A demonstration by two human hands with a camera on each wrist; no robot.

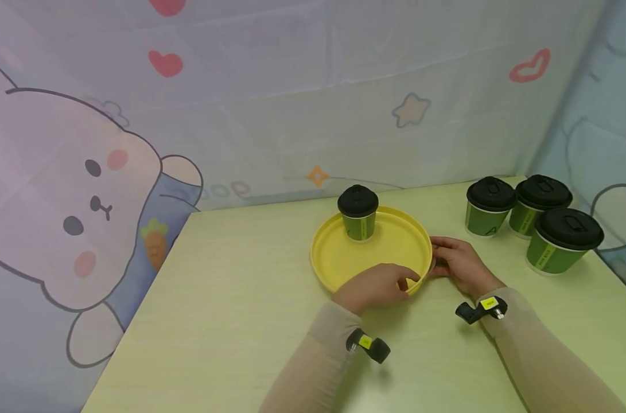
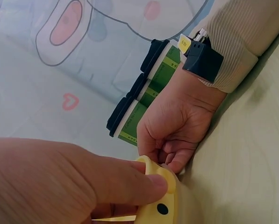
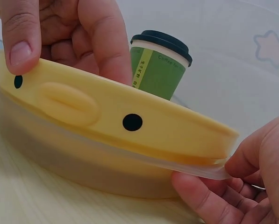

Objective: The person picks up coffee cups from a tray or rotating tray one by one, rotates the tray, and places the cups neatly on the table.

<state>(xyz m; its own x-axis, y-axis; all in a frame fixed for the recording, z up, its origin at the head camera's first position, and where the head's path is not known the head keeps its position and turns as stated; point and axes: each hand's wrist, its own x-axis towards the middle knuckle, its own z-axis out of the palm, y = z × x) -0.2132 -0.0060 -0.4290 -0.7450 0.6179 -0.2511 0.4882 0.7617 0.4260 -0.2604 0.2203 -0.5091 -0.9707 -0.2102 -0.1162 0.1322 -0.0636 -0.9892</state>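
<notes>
A round yellow tray [image 1: 382, 252] has a raised rim with a duck face, black eyes and a beak [image 3: 68, 103], above a pale translucent lower part [image 3: 83, 161]. On it, toward the back left, stands a green paper cup [image 1: 359, 228] with a black lid. My left hand [image 1: 377, 285] pinches the near right rim, thumb outside beside an eye and fingers inside. At the right side, my right hand [image 1: 459, 265] pinches the translucent edge under the yellow rim, as the right wrist view shows, thumb above and fingers below.
Three more green cups with black lids, one left [image 1: 488, 209], one behind [image 1: 540, 201] and one in front [image 1: 560, 244], stand together at the table's right. A cartoon-printed cloth [image 1: 292, 103] hangs behind the pale table [image 1: 230, 298].
</notes>
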